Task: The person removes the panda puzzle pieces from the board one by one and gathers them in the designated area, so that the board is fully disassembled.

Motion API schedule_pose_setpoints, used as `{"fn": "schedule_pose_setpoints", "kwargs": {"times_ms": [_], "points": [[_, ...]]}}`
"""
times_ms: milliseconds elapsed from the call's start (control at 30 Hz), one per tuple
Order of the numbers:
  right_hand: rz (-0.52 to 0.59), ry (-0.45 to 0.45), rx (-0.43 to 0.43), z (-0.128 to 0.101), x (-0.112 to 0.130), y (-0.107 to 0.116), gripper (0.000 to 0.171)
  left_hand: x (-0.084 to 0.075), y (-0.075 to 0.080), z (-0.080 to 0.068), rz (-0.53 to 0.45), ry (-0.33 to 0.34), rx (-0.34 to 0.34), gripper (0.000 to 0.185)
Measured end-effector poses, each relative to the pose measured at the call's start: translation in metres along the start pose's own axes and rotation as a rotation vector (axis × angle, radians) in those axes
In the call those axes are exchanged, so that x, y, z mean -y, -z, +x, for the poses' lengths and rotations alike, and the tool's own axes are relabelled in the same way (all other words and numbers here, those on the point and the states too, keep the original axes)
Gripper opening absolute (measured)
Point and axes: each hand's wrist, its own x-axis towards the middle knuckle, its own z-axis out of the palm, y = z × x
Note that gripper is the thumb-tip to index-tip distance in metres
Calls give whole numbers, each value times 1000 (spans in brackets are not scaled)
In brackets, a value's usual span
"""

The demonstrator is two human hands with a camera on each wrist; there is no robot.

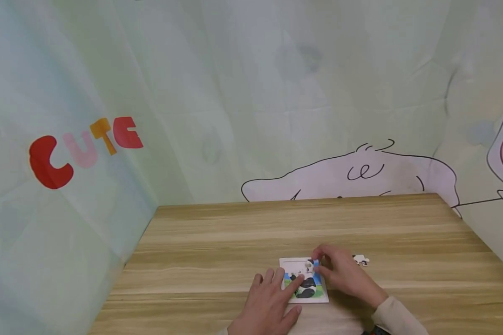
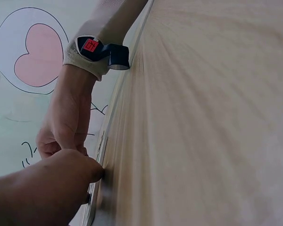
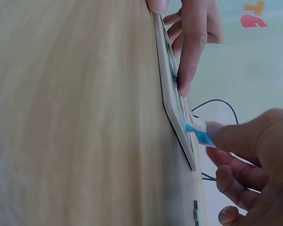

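Observation:
A small white-framed jigsaw puzzle (image 1: 306,300) with a panda picture lies flat on the wooden table. My left hand (image 1: 265,301) rests at its left side, the straight index finger pressing on the panda picture. At the upper right corner, my right hand (image 1: 347,273) pinches a puzzle piece (image 3: 202,135) between thumb and fingers. That piece is partly blue and stands tilted, its lower edge at the puzzle's surface in the right wrist view. In the left wrist view my left hand (image 2: 49,186) partly hides the right hand (image 2: 70,115).
Just right of the puzzle, behind my right hand, lies a loose black-and-white puzzle piece (image 1: 362,260). The wooden table (image 1: 201,260) extends to a printed cloth backdrop (image 1: 218,116). A dark device (image 2: 96,51) is strapped on the right wrist.

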Motion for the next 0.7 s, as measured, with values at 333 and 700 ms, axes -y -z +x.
{"fn": "schedule_pose_setpoints", "kwargs": {"times_ms": [333, 700], "points": [[69, 24, -126, 0, -7, 3, 17, -1, -1, -1, 14, -6, -24, 57], [72, -143, -103, -14, -34, 49, 9, -1, -3, 0, 29, -2, -22, 58]]}}
